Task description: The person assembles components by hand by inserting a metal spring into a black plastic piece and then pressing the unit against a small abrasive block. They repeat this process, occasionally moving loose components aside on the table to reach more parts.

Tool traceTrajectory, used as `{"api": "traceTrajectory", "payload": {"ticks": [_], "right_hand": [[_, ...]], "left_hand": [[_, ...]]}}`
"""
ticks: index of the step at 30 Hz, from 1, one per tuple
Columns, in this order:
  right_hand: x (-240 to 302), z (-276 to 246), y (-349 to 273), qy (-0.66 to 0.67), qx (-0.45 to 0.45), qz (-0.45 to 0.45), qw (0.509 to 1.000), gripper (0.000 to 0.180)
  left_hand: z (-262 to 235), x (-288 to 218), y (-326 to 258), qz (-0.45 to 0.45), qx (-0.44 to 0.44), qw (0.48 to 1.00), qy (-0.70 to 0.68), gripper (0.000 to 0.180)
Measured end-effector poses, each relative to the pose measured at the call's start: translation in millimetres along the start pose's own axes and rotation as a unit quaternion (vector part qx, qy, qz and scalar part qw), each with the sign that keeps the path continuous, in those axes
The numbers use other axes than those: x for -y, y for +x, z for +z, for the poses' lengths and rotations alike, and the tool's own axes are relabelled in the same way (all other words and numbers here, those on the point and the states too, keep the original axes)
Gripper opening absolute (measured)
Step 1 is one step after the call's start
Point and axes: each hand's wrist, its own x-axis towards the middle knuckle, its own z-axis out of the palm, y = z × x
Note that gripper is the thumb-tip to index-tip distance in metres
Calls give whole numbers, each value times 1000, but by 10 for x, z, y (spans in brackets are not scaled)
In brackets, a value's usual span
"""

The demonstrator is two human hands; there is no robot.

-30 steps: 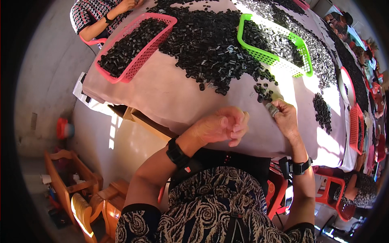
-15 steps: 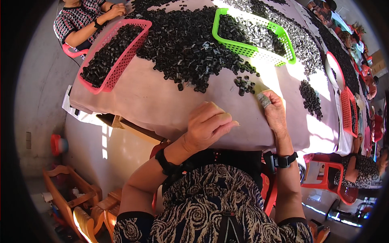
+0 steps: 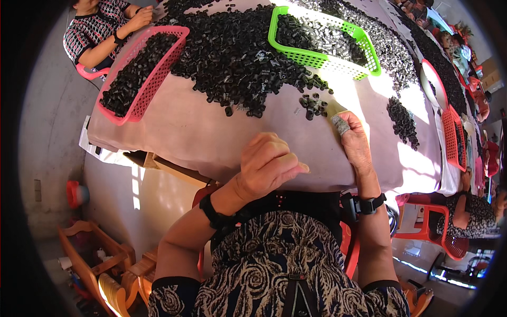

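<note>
My left hand point(image 3: 269, 165) hovers over the near edge of the table, its fingers curled and the thumb pressed along them. Whatever it may hold is hidden. My right hand point(image 3: 355, 138) is also closed, thumb against the forefinger, with a grey wrap point(image 3: 340, 124) round one digit; I cannot make out anything inside it. Just beyond it lies a small cluster of short black plastic pieces point(image 3: 313, 106), with a thin metal spring point(image 3: 297, 111) beside them. Farther off spreads a large heap of the same black pieces point(image 3: 227, 68), with coiled springs scattered on top.
A pink basket point(image 3: 141, 105) of black pieces stands at the left, a green basket point(image 3: 317, 59) of them at the back. Another small pile point(image 3: 402, 124) lies at the right on the pinkish tablecloth point(image 3: 211, 124). A co-worker point(image 3: 97, 31) sits at the far left; other people are at the right.
The whole view has shifted slightly, so the table and baskets appear a little farther left and up. Both my hands keep nearly the same closed pose and place.
</note>
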Motion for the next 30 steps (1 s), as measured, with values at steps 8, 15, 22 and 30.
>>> {"api": "traceTrajectory", "payload": {"ticks": [8, 15, 22, 30], "right_hand": [[8, 0, 2, -2, -11, 17, 1000, 7], [44, -9, 1, 2, -5, 29, 1000, 7], [91, -10, -9, 5, -7, 27, 1000, 8], [180, 16, -15, 64, -36, 64, 995, 18]], "left_hand": [[32, -73, -52, -25, -3, 998, -55, 25], [31, -61, -60, -80, 9, 995, -53, 12], [131, 74, -110, -316, -53, 926, -201, 9], [130, 98, -178, -414, 31, 878, -238, 6]]}}
